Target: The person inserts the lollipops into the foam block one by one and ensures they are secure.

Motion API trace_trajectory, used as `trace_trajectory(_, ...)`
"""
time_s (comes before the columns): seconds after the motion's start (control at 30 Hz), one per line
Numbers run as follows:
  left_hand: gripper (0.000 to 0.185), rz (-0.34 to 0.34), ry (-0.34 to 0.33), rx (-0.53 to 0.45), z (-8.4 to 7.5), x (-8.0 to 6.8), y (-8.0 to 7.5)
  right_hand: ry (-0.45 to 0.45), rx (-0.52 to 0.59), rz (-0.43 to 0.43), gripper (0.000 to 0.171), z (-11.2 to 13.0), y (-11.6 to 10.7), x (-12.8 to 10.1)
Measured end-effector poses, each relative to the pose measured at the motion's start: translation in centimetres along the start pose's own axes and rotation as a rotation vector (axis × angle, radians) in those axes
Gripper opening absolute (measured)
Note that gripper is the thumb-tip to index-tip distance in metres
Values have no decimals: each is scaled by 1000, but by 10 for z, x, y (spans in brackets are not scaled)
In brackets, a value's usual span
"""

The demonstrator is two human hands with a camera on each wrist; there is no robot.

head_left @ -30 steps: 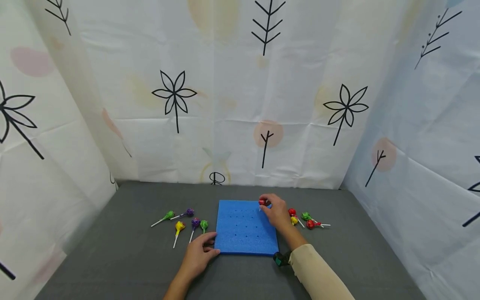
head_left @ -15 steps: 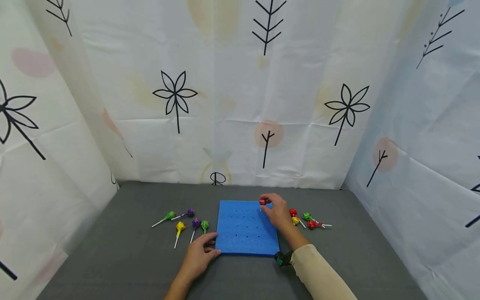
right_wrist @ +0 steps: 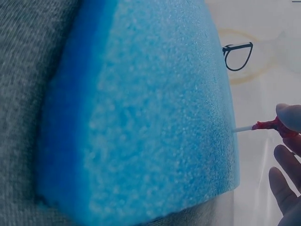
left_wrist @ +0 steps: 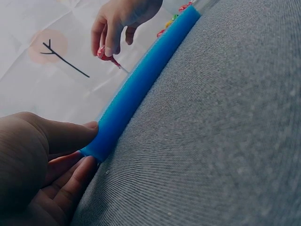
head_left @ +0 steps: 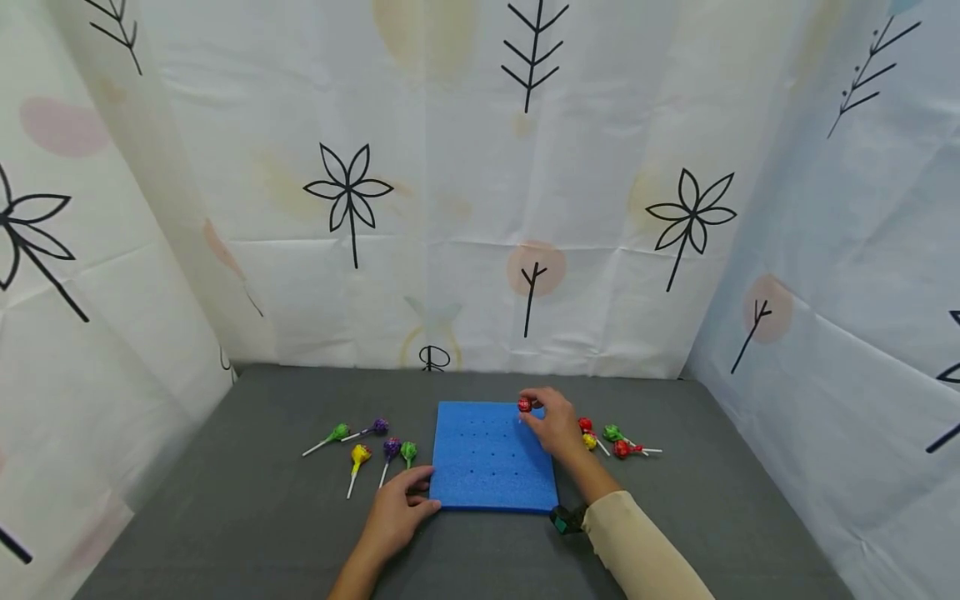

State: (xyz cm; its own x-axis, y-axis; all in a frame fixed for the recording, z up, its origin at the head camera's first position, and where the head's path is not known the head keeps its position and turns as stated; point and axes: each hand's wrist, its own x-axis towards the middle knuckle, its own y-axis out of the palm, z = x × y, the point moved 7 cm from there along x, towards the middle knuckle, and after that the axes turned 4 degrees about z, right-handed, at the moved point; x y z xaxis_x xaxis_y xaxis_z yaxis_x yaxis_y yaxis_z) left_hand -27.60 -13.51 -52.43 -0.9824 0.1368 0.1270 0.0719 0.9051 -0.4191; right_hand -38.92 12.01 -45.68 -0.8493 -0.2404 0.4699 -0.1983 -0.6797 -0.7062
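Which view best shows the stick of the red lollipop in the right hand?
The right wrist view: the stick appears largest there, running from the red wrapper toward the blue board. The left wrist view shows it small and faint; the head view, barely a sliver.

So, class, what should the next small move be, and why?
Probably ease the red lollipop straight down: the right grip pinches its head above the far right corner of the board, stick pointing down; how deep it sits is unclear. The left grip holds the near left corner.
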Motion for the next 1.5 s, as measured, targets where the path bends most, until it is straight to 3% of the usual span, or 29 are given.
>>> trace_trajectory(0.3, 49, -9, 6, -12, -1, -1, -1, 29, 41, -3, 33, -4, -6, -4)
trace_trajectory(0.87, 49, 6, -4, -3, 1, -1, 0, -57, 42, -86, 28, -3, -31, -23)
trace_trajectory(1.13, 49, 18, 4, -7, 1, -1, 2, 11, -7, -98, 21, -12, -39, -37)
trace_trajectory(1.5, 49, 5, 9, -17, 0, 0, 0, -70, 9, -172, 21, -24, -51, -48)
